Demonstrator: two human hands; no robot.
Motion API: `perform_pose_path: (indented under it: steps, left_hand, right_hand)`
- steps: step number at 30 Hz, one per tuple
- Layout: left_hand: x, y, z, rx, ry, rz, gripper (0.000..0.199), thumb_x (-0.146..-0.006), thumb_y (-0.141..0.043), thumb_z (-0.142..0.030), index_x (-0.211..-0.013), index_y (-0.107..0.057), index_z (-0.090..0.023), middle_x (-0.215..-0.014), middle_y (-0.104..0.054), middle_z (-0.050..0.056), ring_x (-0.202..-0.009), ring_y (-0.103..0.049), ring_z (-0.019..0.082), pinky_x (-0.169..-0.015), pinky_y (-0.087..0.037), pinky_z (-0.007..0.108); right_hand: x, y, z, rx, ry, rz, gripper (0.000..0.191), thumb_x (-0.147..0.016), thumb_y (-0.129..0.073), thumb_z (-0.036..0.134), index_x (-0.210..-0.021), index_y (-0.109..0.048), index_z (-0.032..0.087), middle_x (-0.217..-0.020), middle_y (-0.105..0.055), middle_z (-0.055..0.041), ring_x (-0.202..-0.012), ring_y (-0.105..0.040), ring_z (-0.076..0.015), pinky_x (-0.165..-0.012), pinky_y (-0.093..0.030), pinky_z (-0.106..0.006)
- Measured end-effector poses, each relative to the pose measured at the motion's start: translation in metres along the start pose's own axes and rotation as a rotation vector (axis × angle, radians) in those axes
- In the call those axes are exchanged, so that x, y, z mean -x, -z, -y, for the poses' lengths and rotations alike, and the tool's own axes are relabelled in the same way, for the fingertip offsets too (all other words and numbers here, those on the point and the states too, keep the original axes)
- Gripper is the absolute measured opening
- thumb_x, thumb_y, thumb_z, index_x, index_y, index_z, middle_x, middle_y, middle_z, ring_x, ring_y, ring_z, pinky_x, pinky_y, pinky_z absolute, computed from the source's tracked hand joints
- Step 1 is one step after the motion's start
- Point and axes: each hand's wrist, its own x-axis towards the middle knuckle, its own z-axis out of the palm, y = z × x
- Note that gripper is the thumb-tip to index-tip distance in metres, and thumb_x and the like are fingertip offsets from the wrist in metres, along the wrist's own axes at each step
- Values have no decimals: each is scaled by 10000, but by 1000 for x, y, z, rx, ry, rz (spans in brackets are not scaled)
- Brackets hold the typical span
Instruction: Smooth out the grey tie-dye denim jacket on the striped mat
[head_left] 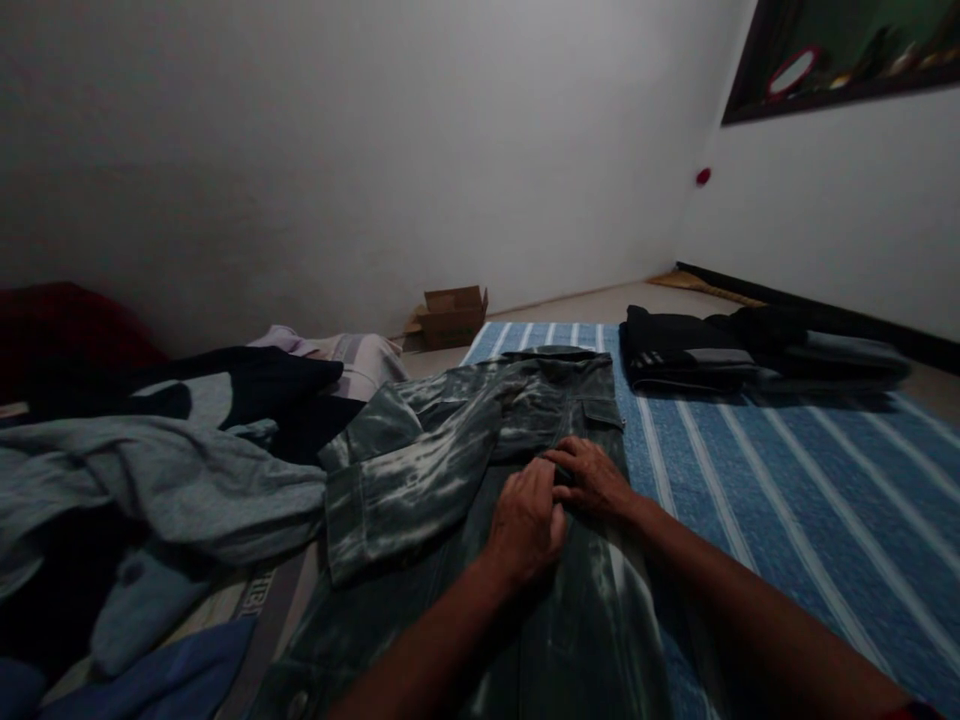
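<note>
Head view: both hands (559, 500) press jacket (480, 450)

My left hand (527, 525) & right hand (592, 478) press flat on jacket (450, 470), side by side. Clothes pile (150, 480) left, folded clothes (690, 350) far right on mat (787, 470).

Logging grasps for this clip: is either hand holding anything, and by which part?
Both the left hand and right hand rest on the jacket's front, fingers meeting at its middle; whether they pinch the cloth cannot be told.
</note>
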Motion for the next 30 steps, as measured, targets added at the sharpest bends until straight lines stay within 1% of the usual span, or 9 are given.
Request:
perform_pose_path:
  steps: [3, 5, 7, 12, 15, 17, 20, 25, 30]
  left_hand:
    - [-12, -5, 14, -20, -33, 170, 651, -845, -449, -267, -1451, -264, -117, -1527, -302, 156, -1417, -250, 252, -1126, -244, 484]
    - [-13, -10, 22, -52, -2, 259, 696, -873, -420, -373, -1481, -214, -103, -1564, -195, 157, -1442, -173, 262, -1141, -175, 518]
    - [-10, -14, 29, -83, -4, 292, 717, -894, -385, -469, -1490, -211, -110, -1576, -143, 141, -1450, -132, 269, -1144, -135, 538]
    - [-6, -14, 34, -132, -33, 299, 787, -880, -388, -590, -1495, -217, -129, -1576, -130, 138, -1452, -100, 297, -1129, -126, 578]
    - [-8, -10, 31, -124, -12, 327, 802, -863, -426, -573, -1496, -214, -128, -1578, -118, 142, -1449, -111, 308, -1128, -134, 569]
    - [-10, -8, 30, -128, -6, 357, 809, -850, -455, -553, -1500, -207, -139, -1581, -105, 137, -1446, -120, 319, -1128, -134, 568]
    - [-11, -7, 31, -136, -15, 373, 812, -849, -454, -579, -1503, -212, -163, -1584, -93, 130, -1441, -130, 340, -1124, -136, 576]
    - [-12, -7, 34, -134, -25, 380, 797, -862, -388, -655, -1505, -221, -216, -1589, -83, 106, -1437, -142, 353, -1120, -156, 578]
    - [-12, -6, 32, -150, -16, 394, 834, -858, -407, -656, -1508, -199, -176, -1586, -61, 115, -1439, -127, 353, -1123, -150, 581]
  right_hand:
    - [4, 2, 4, 19, 13, -5, 549, -769, -694, 460, -1242, -579, 205, -1213, -546, -107, -1103, -496, -262, -956, -378, -405]
    - [6, 4, 7, 31, 21, 0, 600, -788, -656, 512, -1283, -547, 190, -1258, -538, -126, -1144, -483, -278, -984, -361, -421]
    - [9, 5, 10, 52, 23, 10, 621, -826, -595, 540, -1327, -506, 184, -1312, -520, -140, -1191, -467, -291, -1029, -322, -461]
    - [23, 1, 18, 115, -32, 15, 639, -846, -579, 510, -1360, -471, 146, -1421, -446, -181, -1307, -397, -311, -1096, -244, -533]
    - [33, -1, 26, 153, -45, -15, 556, -895, -536, 431, -1366, -474, 141, -1451, -416, -185, -1348, -359, -305, -1114, -213, -549]
    - [38, -1, 32, 159, -20, 20, 515, -936, -470, 401, -1370, -474, 124, -1459, -406, -181, -1356, -354, -297, -1120, -210, -543]
    - [43, 1, 37, 144, -3, 100, 540, -964, -404, 419, -1390, -448, 90, -1472, -384, -181, -1376, -326, -286, -1127, -222, -518]
    - [45, 7, 38, 121, -8, 159, 635, -959, -386, 485, -1450, -350, 84, -1511, -304, -172, -1412, -243, -281, -1139, -190, -525]
    - [43, 9, 39, 110, -35, 210, 660, -965, -349, 512, -1460, -324, 76, -1531, -262, -147, -1427, -187, -286, -1149, -151, -527]
